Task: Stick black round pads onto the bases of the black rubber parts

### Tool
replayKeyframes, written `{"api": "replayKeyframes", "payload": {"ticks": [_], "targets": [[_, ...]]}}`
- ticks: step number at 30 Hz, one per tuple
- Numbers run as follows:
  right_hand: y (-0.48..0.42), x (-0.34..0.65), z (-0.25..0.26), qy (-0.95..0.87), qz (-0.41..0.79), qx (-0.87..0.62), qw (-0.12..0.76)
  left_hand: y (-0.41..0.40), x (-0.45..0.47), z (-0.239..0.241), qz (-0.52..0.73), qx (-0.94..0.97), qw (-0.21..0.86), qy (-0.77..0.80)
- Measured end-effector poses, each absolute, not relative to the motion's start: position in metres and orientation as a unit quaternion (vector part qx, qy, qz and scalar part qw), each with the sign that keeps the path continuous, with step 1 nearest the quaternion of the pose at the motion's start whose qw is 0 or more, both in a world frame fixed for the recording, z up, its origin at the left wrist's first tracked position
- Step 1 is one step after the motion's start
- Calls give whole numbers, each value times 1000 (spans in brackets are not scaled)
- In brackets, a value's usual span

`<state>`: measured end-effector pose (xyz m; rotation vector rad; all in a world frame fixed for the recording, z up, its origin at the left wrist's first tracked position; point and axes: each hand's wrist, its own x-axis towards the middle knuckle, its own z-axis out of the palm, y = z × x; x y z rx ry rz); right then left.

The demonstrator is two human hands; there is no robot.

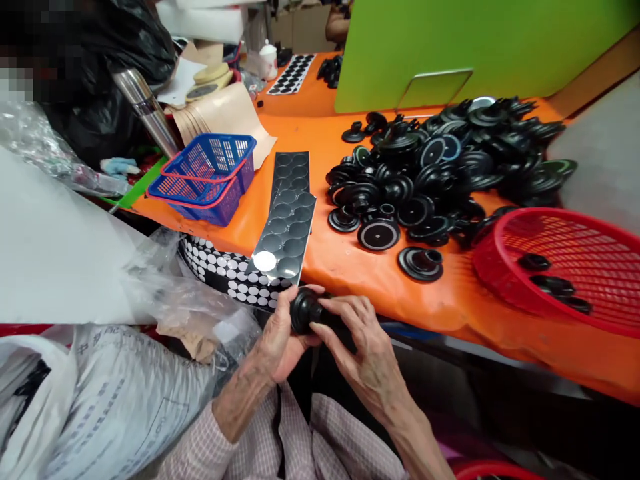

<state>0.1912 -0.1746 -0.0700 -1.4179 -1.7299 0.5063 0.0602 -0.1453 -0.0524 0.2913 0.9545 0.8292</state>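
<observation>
Below the front edge of the orange table (350, 267), both my hands hold one black round rubber part (306, 311). My left hand (283, 337) cups it from the left, fingers curled round its rim. My right hand (363, 347) pinches it from the right, thumb pressed on its face. Just above my hands a black sticker sheet (287, 227) lies over the table edge, with one white round sticker (265, 261) left near its lower end. A large heap of the same black parts (440, 167) covers the table's middle and right.
A red basket (565, 267) at the right holds three black parts. A blue basket (205, 175) stands at the left by brown paper sheets. A green board (450, 47) stands behind the heap. Plastic bags (100, 373) crowd my left side. Another person's arm (337, 27) shows at the far end.
</observation>
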Motion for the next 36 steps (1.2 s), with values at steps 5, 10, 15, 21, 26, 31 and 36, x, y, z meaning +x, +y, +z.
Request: {"api": "replayKeyframes", "payload": {"ticks": [5,10,15,21,26,31,36], "targets": [[-175,187,-68,-694,232,-540,415,-146,55,-52,389,95,800,447],[-173,184,-66,-699,185,-539,432,-146,52,-50,381,79,811,436],[-172,183,-66,-701,251,-510,430,-146,51,-48,379,31,820,428],[-172,180,-67,-694,272,-514,425,-144,47,-50,371,-7,828,422],[-170,170,-75,-694,229,-504,460,-145,47,-51,382,-38,818,428],[-155,166,-79,-708,206,-470,486,-134,38,-37,384,39,832,399],[-158,175,-100,-608,284,-566,478,-74,1,9,463,283,714,442]]}}
